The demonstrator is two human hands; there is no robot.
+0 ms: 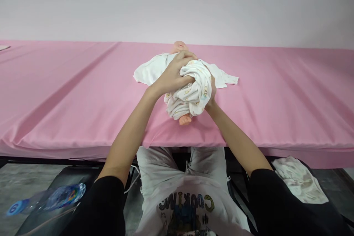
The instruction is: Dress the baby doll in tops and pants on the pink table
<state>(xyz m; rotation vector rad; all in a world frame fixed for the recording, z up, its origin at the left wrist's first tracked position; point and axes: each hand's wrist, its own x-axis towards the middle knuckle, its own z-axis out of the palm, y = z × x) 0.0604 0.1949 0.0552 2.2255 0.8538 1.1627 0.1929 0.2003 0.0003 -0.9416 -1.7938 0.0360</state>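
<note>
A baby doll [179,46] lies on its back on the pink table cover [69,92], head away from me, one foot [184,120] poking out toward me. A white garment [151,70] is spread under its upper body. My left hand [173,73] grips a bunched white printed cloth [190,94] around the doll's legs from the left. From the right, my right hand [211,92] holds the same bunch; its fingers are mostly hidden behind the cloth.
The table's near edge [83,149] runs across the frame just before my lap. A plastic water bottle [47,199] lies on a dark seat at lower left. Another white cloth [300,179] rests on a dark surface at lower right.
</note>
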